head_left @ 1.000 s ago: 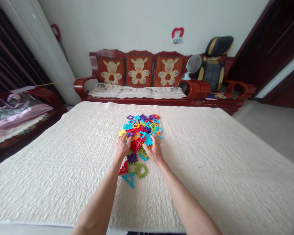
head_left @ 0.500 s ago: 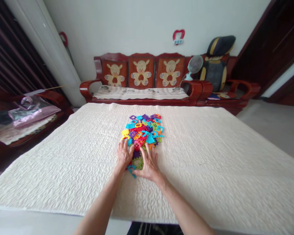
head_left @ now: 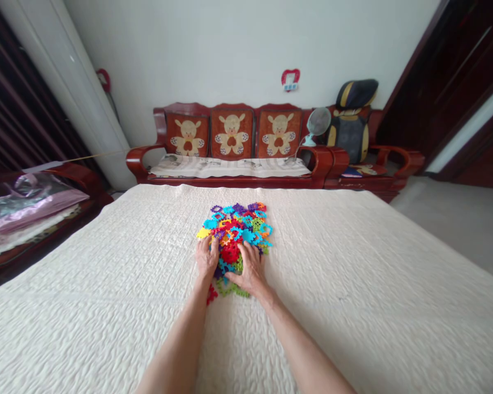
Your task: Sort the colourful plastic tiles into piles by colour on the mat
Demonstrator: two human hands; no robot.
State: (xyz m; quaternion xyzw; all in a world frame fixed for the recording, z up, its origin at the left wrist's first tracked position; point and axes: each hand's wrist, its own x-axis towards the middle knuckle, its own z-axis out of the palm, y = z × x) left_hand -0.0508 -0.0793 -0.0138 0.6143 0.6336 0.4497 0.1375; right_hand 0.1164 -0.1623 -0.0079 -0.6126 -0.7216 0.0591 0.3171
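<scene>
A heap of flat plastic pieces (head_left: 230, 253) in red, blue, purple, green, orange and yellow lies on a cream quilted cover (head_left: 345, 273). My left hand (head_left: 207, 257) rests against the heap's left edge, fingers apart and pointing forward. On the right side, my right hand (head_left: 250, 269) touches the pieces with its fingers spread and its thumb reaching inward. Between the hands are red, blue and purple pieces. Green pieces (head_left: 241, 290) and a red piece (head_left: 212, 294) lie at the near end. The fingers hide some pieces beneath them.
Beyond the covered surface stands a red wooden sofa (head_left: 225, 182) with bear-patterned cushions (head_left: 231, 134). A small fan (head_left: 319, 121) stands near a chair with a dark padded backrest (head_left: 348, 137). At the left, a shiny pink bag (head_left: 36, 202) sits on another seat.
The view has tilted up slightly. The near pieces between my hands have shifted, with red and blue ones now showing there. A red piece and green pieces now lie nearer to me.
</scene>
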